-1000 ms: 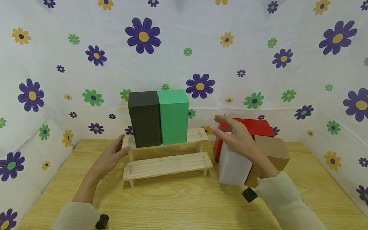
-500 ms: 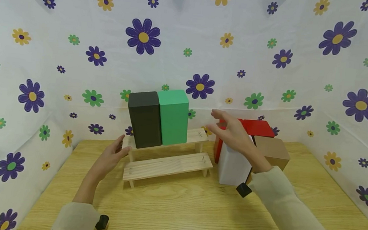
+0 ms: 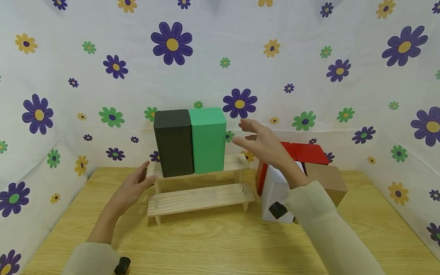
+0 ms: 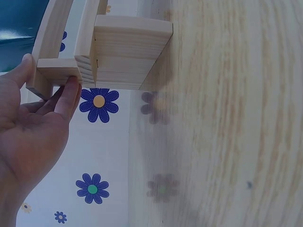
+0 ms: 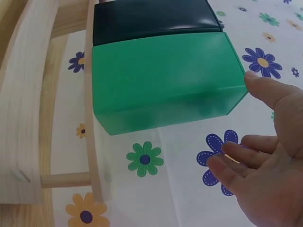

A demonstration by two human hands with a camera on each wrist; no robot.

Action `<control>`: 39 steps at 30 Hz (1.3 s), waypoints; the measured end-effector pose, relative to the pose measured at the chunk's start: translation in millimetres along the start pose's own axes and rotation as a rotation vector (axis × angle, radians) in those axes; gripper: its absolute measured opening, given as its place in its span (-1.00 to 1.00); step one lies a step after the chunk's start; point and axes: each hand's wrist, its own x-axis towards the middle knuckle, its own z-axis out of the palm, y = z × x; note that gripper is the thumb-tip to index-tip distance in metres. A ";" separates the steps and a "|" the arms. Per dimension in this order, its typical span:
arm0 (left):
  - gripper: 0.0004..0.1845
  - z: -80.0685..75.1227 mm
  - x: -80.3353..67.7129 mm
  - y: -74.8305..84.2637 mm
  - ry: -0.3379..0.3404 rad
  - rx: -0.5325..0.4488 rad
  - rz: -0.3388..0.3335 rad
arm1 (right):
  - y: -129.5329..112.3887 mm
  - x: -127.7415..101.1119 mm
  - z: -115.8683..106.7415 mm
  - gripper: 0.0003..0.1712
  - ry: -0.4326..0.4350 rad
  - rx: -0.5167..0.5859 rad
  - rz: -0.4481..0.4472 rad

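A two-tier wooden shelf [image 3: 200, 200] stands on the table. Its upper board carries a black box [image 3: 174, 144] and, against its right side, a green box [image 3: 207, 141], both upright. At the left end of the upper board my left hand [image 3: 131, 188] holds the shelf; in the left wrist view the thumb lies at the board's edge and the other fingers reach under and behind. My right hand [image 3: 266, 146] hovers to the right of the green box with nothing in it, its thumb and fingers spread apart. In the right wrist view the thumb [image 5: 265, 90] appears close to the green box's top edge; contact is unclear.
Right of the shelf, a white box [image 3: 275, 197], a brown box [image 3: 326, 181] and red boxes [image 3: 309, 153] stand close together, partly behind my right arm. A flower-print cloth [image 3: 213, 32] hangs behind and at both sides of the wooden table [image 3: 193, 257].
My right hand has moved left and upward from over the red and white boxes toward the green box. The left hand, shelf and boxes have stayed in place.
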 end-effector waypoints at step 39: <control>-0.21 -0.2 -1.5 2.0 -0.004 -0.024 0.007 | -11.6 61.8 24.2 0.11 -0.117 0.196 0.067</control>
